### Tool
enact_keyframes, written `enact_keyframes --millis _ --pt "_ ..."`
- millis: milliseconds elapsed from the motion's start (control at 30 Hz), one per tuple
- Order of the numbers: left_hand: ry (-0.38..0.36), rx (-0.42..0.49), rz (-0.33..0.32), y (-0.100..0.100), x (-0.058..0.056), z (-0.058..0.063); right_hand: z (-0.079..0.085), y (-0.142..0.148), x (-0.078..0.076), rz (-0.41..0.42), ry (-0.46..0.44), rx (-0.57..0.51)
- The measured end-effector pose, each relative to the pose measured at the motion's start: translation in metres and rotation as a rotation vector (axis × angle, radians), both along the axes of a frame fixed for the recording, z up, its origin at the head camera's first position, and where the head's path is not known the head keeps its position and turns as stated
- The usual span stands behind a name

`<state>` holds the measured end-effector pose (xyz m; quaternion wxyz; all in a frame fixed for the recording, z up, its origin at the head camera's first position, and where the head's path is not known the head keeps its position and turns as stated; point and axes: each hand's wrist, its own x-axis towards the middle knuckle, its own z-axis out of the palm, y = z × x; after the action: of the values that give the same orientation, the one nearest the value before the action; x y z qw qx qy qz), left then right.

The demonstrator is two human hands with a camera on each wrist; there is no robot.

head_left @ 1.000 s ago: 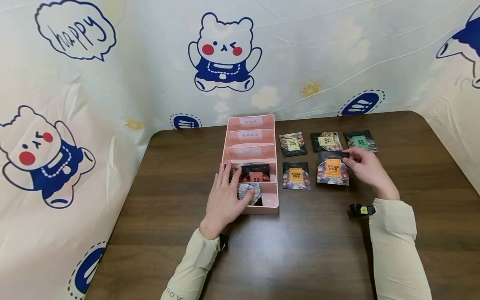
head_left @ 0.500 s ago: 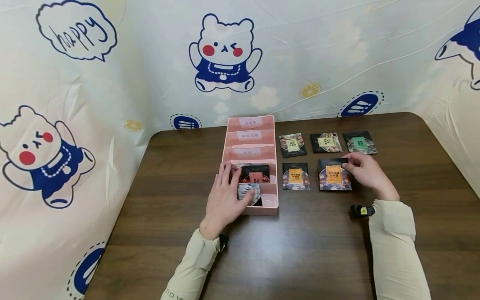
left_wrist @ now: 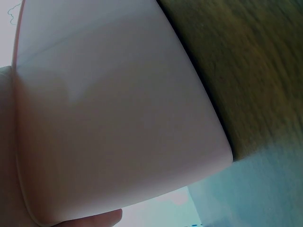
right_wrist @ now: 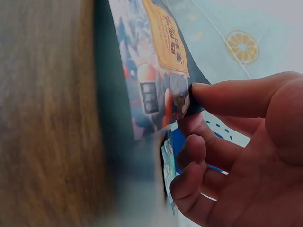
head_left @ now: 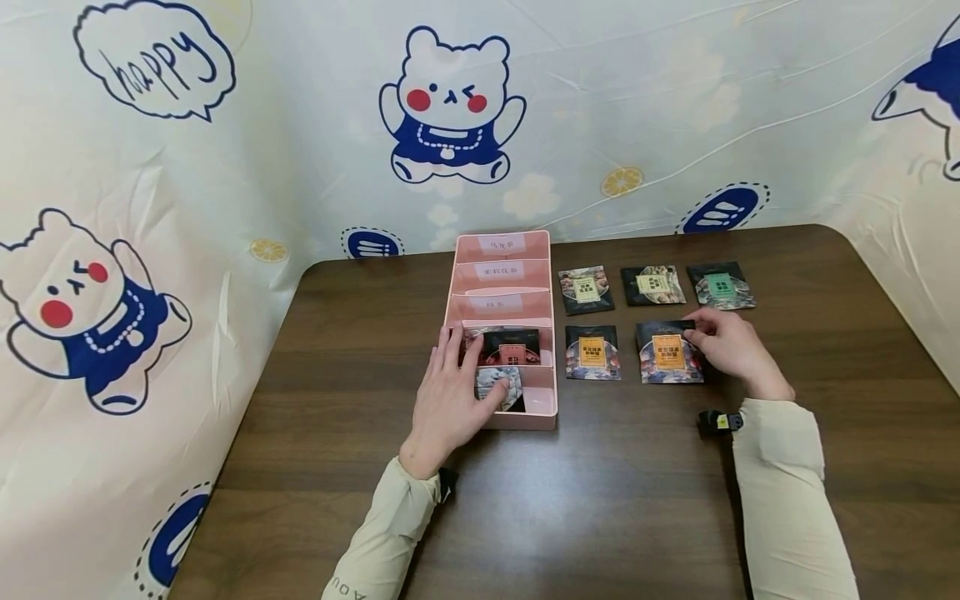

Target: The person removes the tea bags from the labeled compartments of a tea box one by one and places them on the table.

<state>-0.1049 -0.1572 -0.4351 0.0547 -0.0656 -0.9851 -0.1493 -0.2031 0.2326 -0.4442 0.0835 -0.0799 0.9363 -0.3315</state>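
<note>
My right hand (head_left: pixel 731 343) pinches a tea sachet (head_left: pixel 669 353) with an orange label by its upper right corner. In the right wrist view, thumb and forefinger nip the dark edge of this tea sachet (right_wrist: pixel 156 61), which stands tilted off the wood, while the other fingers curl loosely below. Spread and fairly straight, the fingers of my left hand (head_left: pixel 450 396) rest over the left rim of a pink divided box (head_left: pixel 542 421). Near its thumb, a pale patterned sachet (head_left: pixel 487 383) lies in the front compartment. A red-labelled sachet (head_left: pixel 517 346) sits one compartment behind, partly covered by the fingers.
Beside the box lie a second orange-labelled sachet (head_left: pixel 592 353), two with pale green labels, the left one (head_left: pixel 586 289) and the middle one (head_left: pixel 654 285), and a green-labelled sachet (head_left: pixel 721 285). Paper labels (head_left: pixel 501 272) mark the rear compartments. A printed curtain (head_left: pixel 322 125) hangs behind the wooden table (head_left: pixel 615 500).
The pinched tea sachet has come down slightly toward me and to the right, with my right hand shifting a little. My left hand stays on the box.
</note>
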Motion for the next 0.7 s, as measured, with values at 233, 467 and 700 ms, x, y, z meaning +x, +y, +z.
enact_keyframes --millis 233,467,700 --pt "0.01 -0.002 -0.004 0.0001 -0.0009 0.0 -0.0048 0.0002 -0.0014 -0.006 0.03 0.022" --pt "0.012 -0.001 -0.003 -0.0003 -0.0008 0.0006 -0.0066 -0.0006 -0.0025 -0.002 0.047 0.035" --pt "0.011 0.002 -0.004 -0.0001 -0.0004 0.0001 -0.0071 -0.0029 -0.0027 -0.006 0.027 0.04"
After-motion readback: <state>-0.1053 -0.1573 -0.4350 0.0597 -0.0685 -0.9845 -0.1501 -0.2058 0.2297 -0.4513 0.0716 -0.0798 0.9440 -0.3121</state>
